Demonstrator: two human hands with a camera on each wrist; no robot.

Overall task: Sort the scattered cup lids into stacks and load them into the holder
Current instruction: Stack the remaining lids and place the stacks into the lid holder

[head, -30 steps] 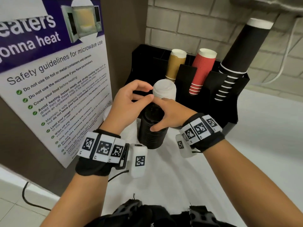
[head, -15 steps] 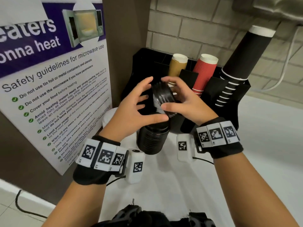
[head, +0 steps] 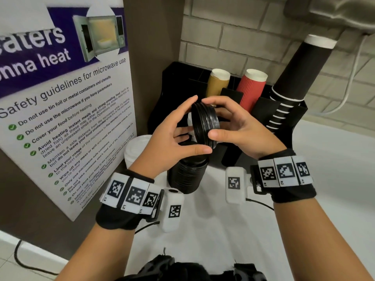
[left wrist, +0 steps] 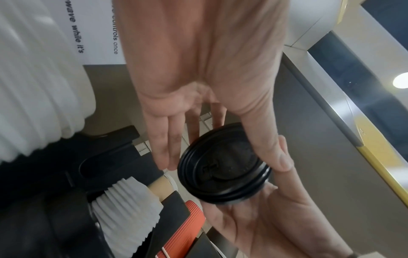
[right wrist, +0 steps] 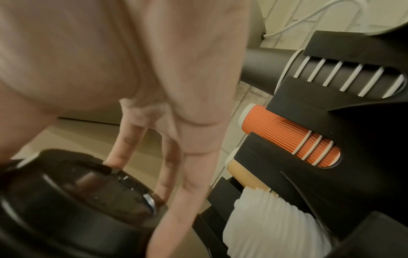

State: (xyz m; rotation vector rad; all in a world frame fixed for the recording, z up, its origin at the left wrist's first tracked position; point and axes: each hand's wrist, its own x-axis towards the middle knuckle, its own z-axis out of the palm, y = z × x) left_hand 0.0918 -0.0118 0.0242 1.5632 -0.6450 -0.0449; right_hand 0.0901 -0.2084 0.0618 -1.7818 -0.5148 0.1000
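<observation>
Head view: a short stack of black lids is held on edge between both hands, above the tall black lid stack that stands on the white counter. A second earlier both hands were low, at the top of that standing stack, and a white lid stack was in plain sight behind them; half a second ago the small black bundle had already been lifted, and since then it has only been brought a little higher and squared up — no lid has been released.

The right hand is curled round the bundle, thumb on the near rim and fingers over the far rim. The left hand is largely open: its fingers are nearly straight, its thumb tip is laid against the lower rim, and its forefinger reaches the upper edge. In the left wrist view the lids' top face is seen framed by the straight left fingers, with the right palm below.

The holder stands just behind the hands, its slots already carrying tan, red and dark cup stacks; white lids are seen lodged in one of its front slots. More white lids sit on the counter by the poster.

By the look of it, part of the black pile has been split off for loading — the insertion itself is not yet done, and which slot is meant cannot be told.
</observation>
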